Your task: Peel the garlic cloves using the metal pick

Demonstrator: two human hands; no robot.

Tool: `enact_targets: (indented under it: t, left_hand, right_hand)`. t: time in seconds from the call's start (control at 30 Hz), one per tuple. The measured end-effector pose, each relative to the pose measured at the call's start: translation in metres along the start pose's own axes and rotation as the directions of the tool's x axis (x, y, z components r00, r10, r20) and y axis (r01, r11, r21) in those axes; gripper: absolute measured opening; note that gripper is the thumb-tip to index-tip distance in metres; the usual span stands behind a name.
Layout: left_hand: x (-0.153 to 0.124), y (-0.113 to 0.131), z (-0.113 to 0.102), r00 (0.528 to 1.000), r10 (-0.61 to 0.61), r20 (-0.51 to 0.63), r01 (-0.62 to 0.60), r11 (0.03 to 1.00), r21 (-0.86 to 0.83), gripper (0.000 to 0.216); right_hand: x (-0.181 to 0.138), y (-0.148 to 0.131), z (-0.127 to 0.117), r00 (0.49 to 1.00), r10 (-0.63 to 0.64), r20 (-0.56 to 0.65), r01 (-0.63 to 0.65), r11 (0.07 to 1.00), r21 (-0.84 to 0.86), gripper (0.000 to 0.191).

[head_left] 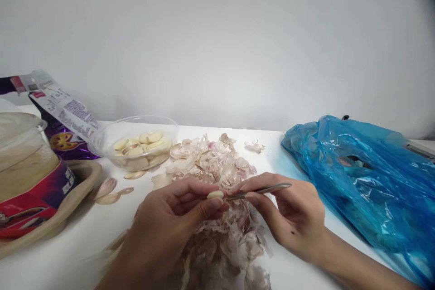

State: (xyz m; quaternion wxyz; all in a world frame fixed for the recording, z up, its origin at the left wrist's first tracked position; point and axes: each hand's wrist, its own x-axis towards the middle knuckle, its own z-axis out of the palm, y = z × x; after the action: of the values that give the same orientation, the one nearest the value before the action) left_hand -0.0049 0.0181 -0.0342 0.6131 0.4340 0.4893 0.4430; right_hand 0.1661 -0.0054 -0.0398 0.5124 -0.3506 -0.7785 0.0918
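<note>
Currently garlic clove [215,195] between left thumb [211,208] and fingers [203,187], metal tool [273,188] beside.

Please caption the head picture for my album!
Left hand pinches a garlic clove, right hand a metal tool, above a heap of garlic skins.

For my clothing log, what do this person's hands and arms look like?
The left hand and right hand are bare, with no gloves or rings showing. No sleeve covers the visible forearms. A small dark spot marks the right hand.

A smooth, pale grey wall [217,45], brightest around its middle, rises behind a white tabletop [270,156].
</note>
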Motion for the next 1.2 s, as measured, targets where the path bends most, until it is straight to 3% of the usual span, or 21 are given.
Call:
enact_targets:
  t: [0.37,0.6,1.03,1.2]
  left_hand:
    - [-0.0018,0.0014,0.0025,1.000,0.008,0.025,-0.008,1.000,-0.025,0.009]
    - [-0.0020,0.0018,0.0028,0.999,0.002,0.042,-0.001,1.000,-0.025,0.010]
    - [-0.0022,0.0034,0.0021,0.999,0.009,0.036,-0.007,0.999,-0.043,0.011]
    - [-0.0011,0.0024,0.0009,1.000,0.003,0.029,-0.002,0.999,-0.033,0.012]
  right_hand:
    - [-0.0017,-0.0004,-0.0001,1.000,-0.010,0.011,0.009,0.998,0.065,0.022]
    - [-0.0014,-0.0012,-0.0004,0.999,-0.022,-0.043,0.024,0.999,0.046,0.021]
    - [-0.0030,0.0033,0.0006,0.993,-0.118,0.007,0.117,0.991,0.071,0.028]
    - [-0.0031,0.0023,0.0005,0.989,-0.143,-0.045,0.145,0.989,0.041,0.026]
